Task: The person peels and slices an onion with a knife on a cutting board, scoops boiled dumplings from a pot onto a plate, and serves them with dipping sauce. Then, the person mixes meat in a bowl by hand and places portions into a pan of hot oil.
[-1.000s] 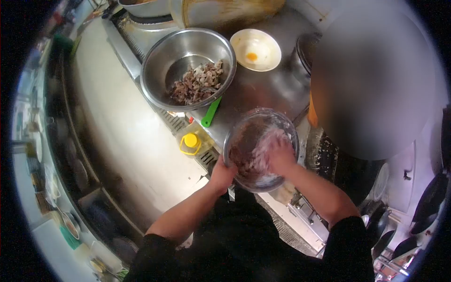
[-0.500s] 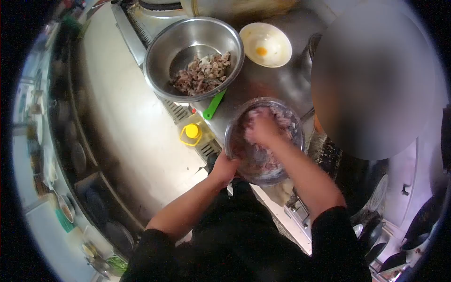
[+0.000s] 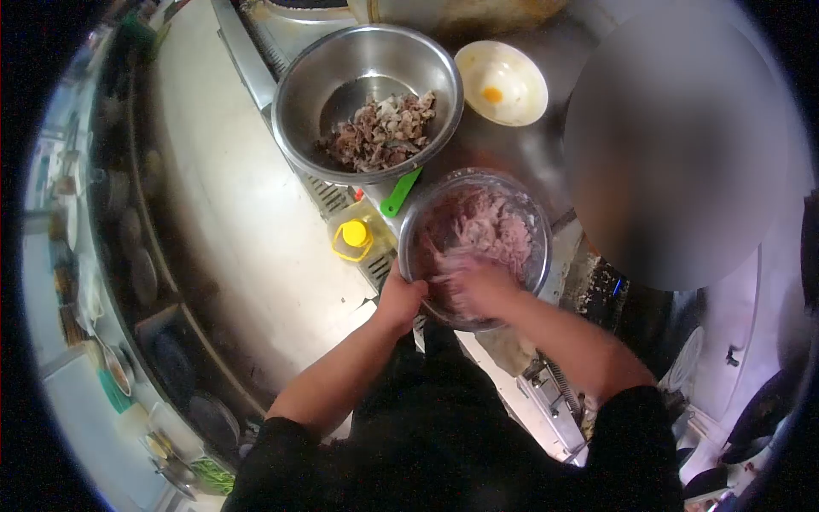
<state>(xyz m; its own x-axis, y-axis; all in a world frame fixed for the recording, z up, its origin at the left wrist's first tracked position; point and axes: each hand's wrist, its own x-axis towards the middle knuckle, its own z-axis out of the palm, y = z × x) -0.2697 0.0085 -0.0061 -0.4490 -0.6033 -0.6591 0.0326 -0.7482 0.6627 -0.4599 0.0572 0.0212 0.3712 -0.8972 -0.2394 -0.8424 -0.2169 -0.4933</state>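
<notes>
My left hand (image 3: pixel 403 299) grips the near left rim of a metal bowl (image 3: pixel 546 247). Pale pink raw meat (image 3: pixel 495 224) lies inside this bowl, mostly towards its far and right side. Down in the near part of the bowl is my right hand (image 3: pixel 479 288), its fingers smeared by motion and partly lost among the meat. Beyond, on the left, a larger steel bowl (image 3: pixel 311 81) holds darker chopped meat (image 3: pixel 384 136). A white bowl (image 3: pixel 520 77) with some yellow liquid (image 3: pixel 492 95) stands to its right.
A green handle (image 3: pixel 400 193) sticks out beneath the large bowl. Left of the meat bowl stands a bottle with a yellow cap (image 3: pixel 355 232). A long pale counter (image 3: pixel 230 205) runs along the left. A blurred patch covers the upper right.
My right hand has swept from the bowl's far left part to its near part, and the meat has shifted. My left hand keeps its hold on the rim. The view has moved slightly.
</notes>
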